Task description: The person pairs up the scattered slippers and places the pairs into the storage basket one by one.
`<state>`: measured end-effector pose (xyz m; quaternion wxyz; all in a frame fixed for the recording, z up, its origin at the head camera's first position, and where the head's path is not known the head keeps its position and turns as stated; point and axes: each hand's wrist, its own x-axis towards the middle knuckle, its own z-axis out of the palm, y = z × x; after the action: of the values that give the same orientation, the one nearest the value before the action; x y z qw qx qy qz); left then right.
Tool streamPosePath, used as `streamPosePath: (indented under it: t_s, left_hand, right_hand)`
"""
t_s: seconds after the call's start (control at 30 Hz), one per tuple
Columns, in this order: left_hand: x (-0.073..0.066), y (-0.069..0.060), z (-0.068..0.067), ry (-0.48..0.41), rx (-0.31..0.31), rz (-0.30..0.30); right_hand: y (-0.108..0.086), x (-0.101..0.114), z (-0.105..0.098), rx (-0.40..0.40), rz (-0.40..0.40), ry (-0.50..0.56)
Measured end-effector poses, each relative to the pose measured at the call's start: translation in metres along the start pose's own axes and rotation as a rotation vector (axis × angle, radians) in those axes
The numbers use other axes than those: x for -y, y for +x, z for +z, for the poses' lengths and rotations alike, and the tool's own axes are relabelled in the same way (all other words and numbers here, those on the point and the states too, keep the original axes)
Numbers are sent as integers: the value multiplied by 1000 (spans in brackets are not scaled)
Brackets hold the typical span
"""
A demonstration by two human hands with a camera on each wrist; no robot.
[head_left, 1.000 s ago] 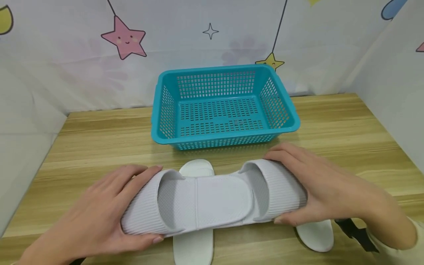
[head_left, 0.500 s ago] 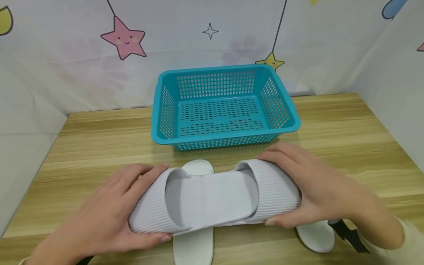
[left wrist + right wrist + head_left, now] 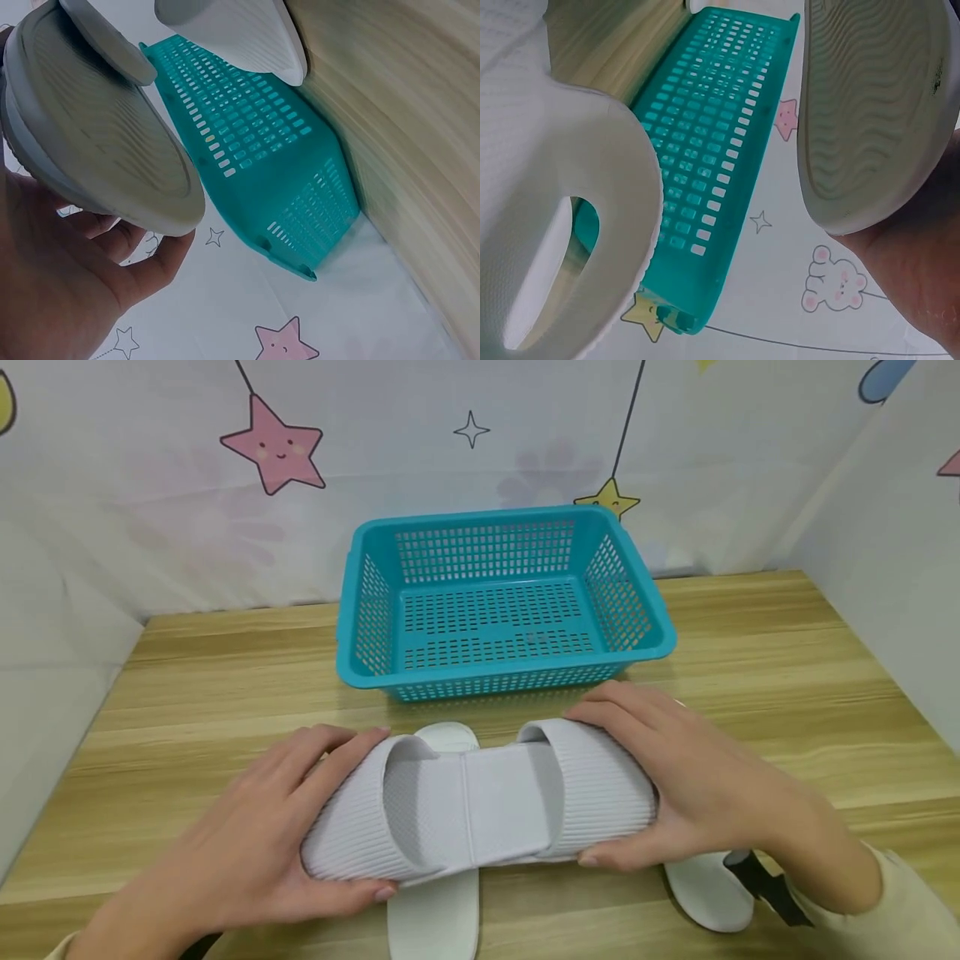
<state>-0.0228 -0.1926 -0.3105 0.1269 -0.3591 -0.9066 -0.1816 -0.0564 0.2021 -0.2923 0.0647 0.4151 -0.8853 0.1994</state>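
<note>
Left hand (image 3: 273, 831): its fingers grip the toe of a pale grey, ribbed, rubbery left slipper (image 3: 356, 827), likely to stop it twisting.
Pair in the middle: the left slipper's heel tucks into a pale grey, ribbed, rubbery right slipper (image 3: 603, 793), maybe to make them one bundle.
Under the pair: a flat white slipper (image 3: 435, 914) lies on the brown wooden bench (image 3: 225, 693).
Behind: a blue-green plastic basket (image 3: 502, 672) stands mouth up.
Right hand (image 3: 675, 785): its fingers grip the right slipper's toe, perhaps to steady it.
Far right: a white slipper end (image 3: 708, 893) shows; the arm hides some.
</note>
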Motion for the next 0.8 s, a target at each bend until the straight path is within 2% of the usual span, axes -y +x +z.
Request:
streamPosePath:
  t_s: [0.2, 0.47, 0.8]
  left_hand:
    - [-1, 5, 1, -7, -6, 1]
    - [-6, 6, 5, -39, -14, -15]
    - [-12, 13, 10, -43, -27, -17]
  right_hand:
    - [3, 2, 1, 14, 7, 0]
    - [11, 5, 8, 19, -46, 31]
    - [18, 10, 16, 23, -55, 59]
